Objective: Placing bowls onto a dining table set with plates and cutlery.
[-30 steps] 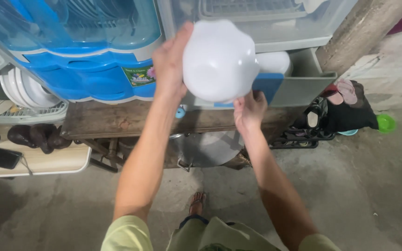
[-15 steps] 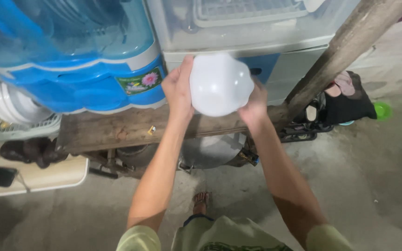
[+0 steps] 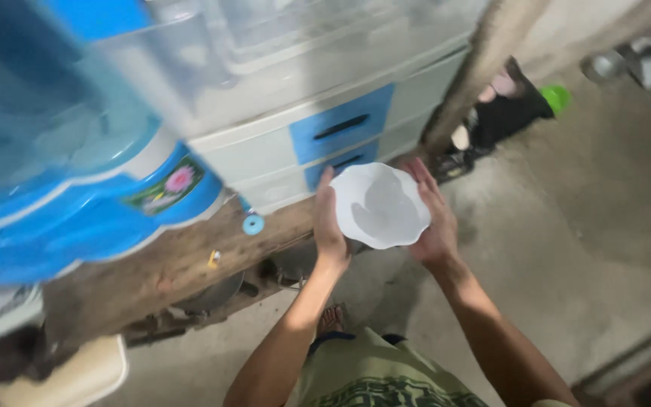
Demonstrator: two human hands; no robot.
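Note:
I hold a white bowl (image 3: 380, 205) with a wavy rim in both hands, its open side facing up toward me. My left hand (image 3: 328, 218) grips its left rim and my right hand (image 3: 434, 217) cups its right side. The bowl is just in front of the wooden bench's (image 3: 152, 271) front edge, below the grey cabinet with blue drawers (image 3: 340, 128), whose drawers are closed.
A blue and clear plastic dish rack (image 3: 62, 173) stands on the bench at the left. A wooden post (image 3: 469, 75) leans at the right, with dark cloth and shoes (image 3: 502, 109) and a green object (image 3: 556, 98) behind it. Metal pots (image 3: 212, 298) sit under the bench on the concrete floor.
The drawer that was open has been shut. The bowl came down from in front of the cabinet and turned open side up, now held by both hands. The view tilted and swung right.

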